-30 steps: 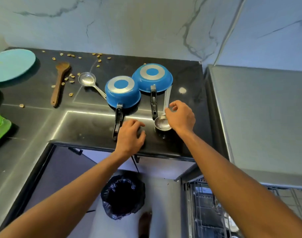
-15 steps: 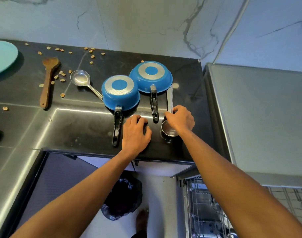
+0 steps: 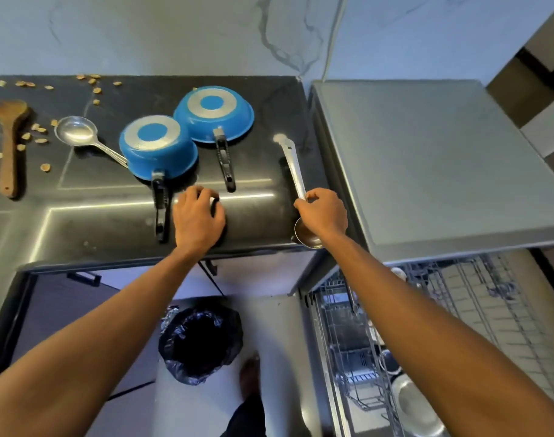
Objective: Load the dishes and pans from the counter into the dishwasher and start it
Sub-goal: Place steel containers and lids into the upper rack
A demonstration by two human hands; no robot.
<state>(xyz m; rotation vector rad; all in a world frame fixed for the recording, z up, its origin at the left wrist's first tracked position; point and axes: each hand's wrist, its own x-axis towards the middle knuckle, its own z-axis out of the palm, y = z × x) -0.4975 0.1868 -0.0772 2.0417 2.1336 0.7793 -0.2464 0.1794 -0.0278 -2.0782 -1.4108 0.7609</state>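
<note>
The right hand's fingers (image 3: 304, 204) and thumb pinch the flat steel handle of the ladle (image 3: 294, 167), with the right hand (image 3: 323, 212) closed round it. Half a second ago this ladle lay just beside the far blue pan's handle. Now it has been carried to the right, well apart from that handle. Its shaft tilts away toward the back wall and its bowl hangs under the wrist at the front edge of the counter (image 3: 96, 222), near the right corner. The left hand (image 3: 198, 219) has stayed between the two black pan handles, its fingers bent with the tips on the dark stone. Whether they grip anything cannot be told, because a dark patch sits under them. The near blue pan (image 3: 157, 146) and the far blue pan (image 3: 214, 113) lie bottom-up and touching, unmoved, with their handles pointing toward the person. A second ladle (image 3: 75, 130) lies left of them with its handle running under the near pan. Beyond it are a wooden spatula (image 3: 9, 146) and scattered seeds (image 3: 41, 140). Right of the counter is the grey dishwasher top (image 3: 426, 159). Below it the wire rack (image 3: 464, 294) is pulled out and partly hidden by the right forearm, and a steel dish (image 3: 417, 408) sits lower down. A bin with a black bag (image 3: 201, 345) stands on the floor between the arms.
</note>
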